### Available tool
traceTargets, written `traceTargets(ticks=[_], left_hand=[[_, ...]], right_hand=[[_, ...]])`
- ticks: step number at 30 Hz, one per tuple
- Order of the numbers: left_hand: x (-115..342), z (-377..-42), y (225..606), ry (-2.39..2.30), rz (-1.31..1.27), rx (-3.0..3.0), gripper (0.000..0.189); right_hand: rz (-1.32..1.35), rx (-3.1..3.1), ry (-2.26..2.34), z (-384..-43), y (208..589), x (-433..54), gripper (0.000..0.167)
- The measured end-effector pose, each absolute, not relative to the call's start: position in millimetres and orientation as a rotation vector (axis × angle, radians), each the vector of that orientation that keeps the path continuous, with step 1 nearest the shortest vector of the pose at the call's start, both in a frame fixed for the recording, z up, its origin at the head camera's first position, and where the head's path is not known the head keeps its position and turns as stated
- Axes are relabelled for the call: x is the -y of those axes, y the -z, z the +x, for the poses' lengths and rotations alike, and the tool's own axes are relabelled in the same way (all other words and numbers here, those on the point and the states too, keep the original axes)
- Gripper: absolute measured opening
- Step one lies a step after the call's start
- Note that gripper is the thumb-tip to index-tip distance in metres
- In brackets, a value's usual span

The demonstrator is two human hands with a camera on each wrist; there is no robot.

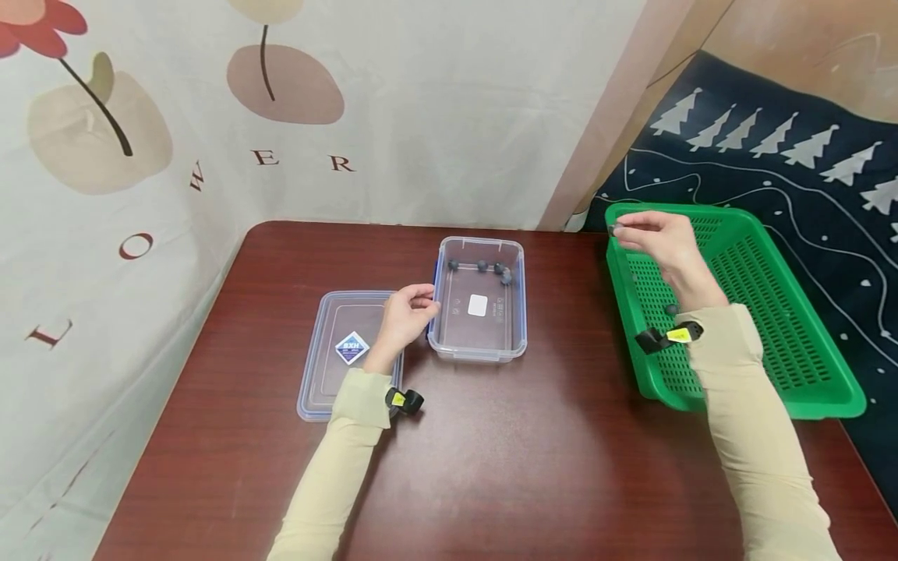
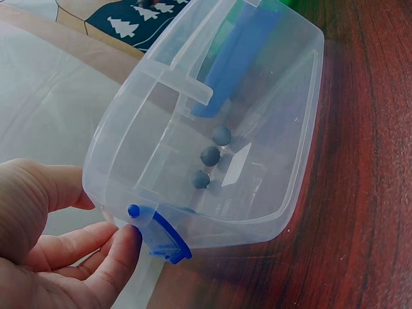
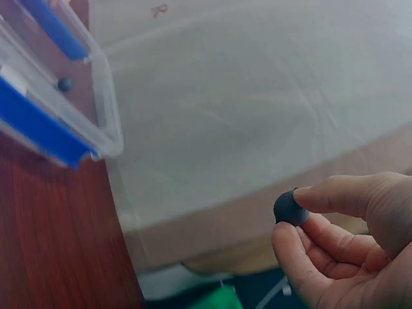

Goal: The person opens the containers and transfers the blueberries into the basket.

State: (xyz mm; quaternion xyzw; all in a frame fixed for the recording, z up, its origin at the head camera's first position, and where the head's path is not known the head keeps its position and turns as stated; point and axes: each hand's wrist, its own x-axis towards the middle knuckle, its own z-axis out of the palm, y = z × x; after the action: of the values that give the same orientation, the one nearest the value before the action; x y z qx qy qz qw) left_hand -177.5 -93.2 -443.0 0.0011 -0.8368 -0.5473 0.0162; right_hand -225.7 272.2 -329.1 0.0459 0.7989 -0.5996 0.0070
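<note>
My right hand [image 1: 655,238] pinches a blueberry [image 3: 291,208] between thumb and fingertips, above the far left rim of a green basket [image 1: 814,335]. One more blueberry [image 1: 671,309] shows inside that basket, close to the wrist. My left hand [image 1: 408,315] holds a clear plastic container [image 1: 477,354] at its left side, thumb and fingers by the wall and a blue latch [image 2: 168,239]. Several blueberries [image 1: 482,266] lie toward the far end of the container's floor, around and beyond a white label [image 1: 477,305].
Under my left forearm a clear lid [image 1: 319,366] with a blue rim lies flat on the dark red table [image 1: 526,467]. A pale printed curtain [image 1: 449,117] hangs along the back and left. Dark cloth with white trees [image 1: 744,132] is beyond the basket.
</note>
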Motion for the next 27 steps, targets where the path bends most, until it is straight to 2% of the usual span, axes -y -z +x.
traceTargets(ticks=[11,19,27], left_hand=[[93,-177,442,1.693,-0.007,2.597,0.031],[92,-178,443,1.717,0.002,2.596,0.031],[92,-178,443,1.736,0.011,2.591,0.031]], right_hand=[[0.277,-2.281,2.200,-204,341,-323,0.015],[0.504,-2.330,2.084,-200,363,-355,0.009],[0.605,-2.317,2.043,-198,371,-363,0.009]])
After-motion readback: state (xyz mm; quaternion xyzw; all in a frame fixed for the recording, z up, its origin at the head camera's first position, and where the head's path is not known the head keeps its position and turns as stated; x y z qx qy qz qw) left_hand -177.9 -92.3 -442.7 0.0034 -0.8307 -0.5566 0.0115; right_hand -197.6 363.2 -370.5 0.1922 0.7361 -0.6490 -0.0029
